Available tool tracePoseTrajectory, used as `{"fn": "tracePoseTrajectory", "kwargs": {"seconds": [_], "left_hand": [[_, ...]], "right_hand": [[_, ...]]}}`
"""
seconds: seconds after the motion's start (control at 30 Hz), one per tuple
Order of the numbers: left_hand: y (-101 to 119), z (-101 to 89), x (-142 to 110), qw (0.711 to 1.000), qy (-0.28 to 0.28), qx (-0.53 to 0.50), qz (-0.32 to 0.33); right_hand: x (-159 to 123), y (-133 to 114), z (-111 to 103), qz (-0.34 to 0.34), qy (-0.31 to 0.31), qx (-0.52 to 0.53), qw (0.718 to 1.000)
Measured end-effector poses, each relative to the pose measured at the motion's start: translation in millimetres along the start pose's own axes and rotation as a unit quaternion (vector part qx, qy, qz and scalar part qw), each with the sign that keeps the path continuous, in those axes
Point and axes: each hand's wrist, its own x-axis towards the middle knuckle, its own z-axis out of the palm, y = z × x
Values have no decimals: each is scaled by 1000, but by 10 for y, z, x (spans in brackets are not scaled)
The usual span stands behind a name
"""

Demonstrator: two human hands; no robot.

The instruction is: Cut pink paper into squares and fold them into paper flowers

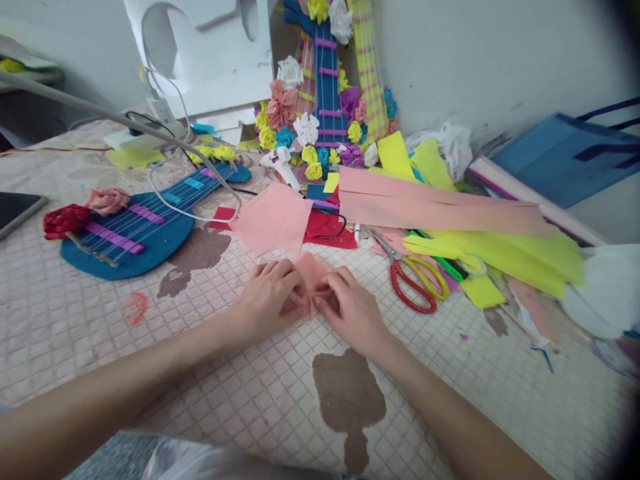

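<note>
A small piece of pink crepe paper [311, 268] is gathered between both hands at the middle of the table. My left hand [270, 293] pinches its left side, fingers curled. On its right side my right hand [353, 310] grips the paper between thumb and fingers. Creases run together where the fingertips meet, and part of the paper is hidden by them. Just beyond the hands lie flat pink paper sheets [275, 217] and red paper [337, 233]. Scissors [413, 287] with red and yellow handles rest right of my right hand.
A blue paper guitar [135, 233] with paper roses lies at left, a white cable [200, 217] looping over it. A glue gun [281, 163] stands behind the sheets. Long pink strips [440, 203] and yellow paper [525, 260] cover the right. Flower-decorated guitars [327, 87] lean at the wall.
</note>
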Motion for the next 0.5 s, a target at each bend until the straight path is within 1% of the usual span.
{"fn": "tracePoseTrajectory", "kwargs": {"seconds": [0.17, 0.5], "left_hand": [[6, 34, -2, 1000, 11, 19, 3], [5, 27, 3, 1000, 7, 17, -2]], "right_hand": [[8, -36, 66, 15, 15, -46, 999], [4, -35, 111, 19, 34, -53, 998]]}}
